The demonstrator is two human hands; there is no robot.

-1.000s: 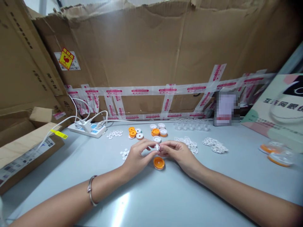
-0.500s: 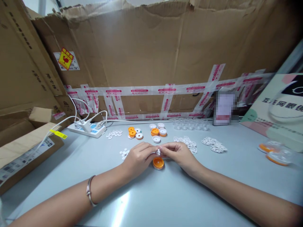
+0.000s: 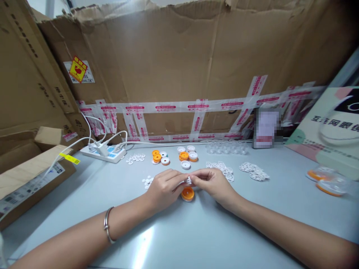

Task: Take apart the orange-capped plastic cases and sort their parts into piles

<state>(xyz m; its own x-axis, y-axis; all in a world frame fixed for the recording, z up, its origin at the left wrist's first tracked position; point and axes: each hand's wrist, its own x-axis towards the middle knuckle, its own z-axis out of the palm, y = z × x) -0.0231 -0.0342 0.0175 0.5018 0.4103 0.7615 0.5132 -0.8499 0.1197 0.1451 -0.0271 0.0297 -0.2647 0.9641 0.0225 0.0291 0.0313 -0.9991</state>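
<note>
Between the fingertips of my left hand [image 3: 167, 186] and my right hand [image 3: 211, 183] is a small white plastic part [image 3: 188, 180]. Both hands pinch it, and the fingers hide much of its shape. Just below, an orange round cup with a white base [image 3: 187, 194] rests on the table, its near-left rim close to my left thumb. Small white round pieces [image 3: 147, 182] lie left of my left hand. Flat white perforated pieces [image 3: 221, 170] are spread beyond my right hand.
Orange and white discs [image 3: 183, 156] sit in clusters farther back, near clear plastic covers [image 3: 226, 147]. A power strip [image 3: 103, 153] with cables stands at the back left. Finished-looking clear-topped orange pieces [image 3: 330, 186] lie at right, by a propped phone [image 3: 265, 129] and a printed box [image 3: 328, 130].
My hands stay almost in place. The white part has shifted and turned slightly between the fingertips, and my left thumb has come a little nearer the orange cup.
</note>
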